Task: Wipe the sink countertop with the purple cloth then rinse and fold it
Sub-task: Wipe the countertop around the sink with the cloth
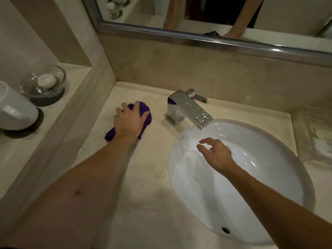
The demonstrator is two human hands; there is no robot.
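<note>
Purple cloth (146, 112): bunched, flat on beige stone countertop (143, 177), left of centre frame, just left of faucet. Left hand (128, 121): on top of cloth, fingers spread and curled over it, pressing down. Right hand (215, 151): over white oval sink (197, 186), centre-right, fingers loosely apart, holding nothing. Chrome faucet (188, 108): square spout over basin rim. Glass bowl (45, 83) and white container (14, 112): ledge, upper left. Mirror (197, 11): top of frame. Clear tray (314, 133): right edge.
</note>
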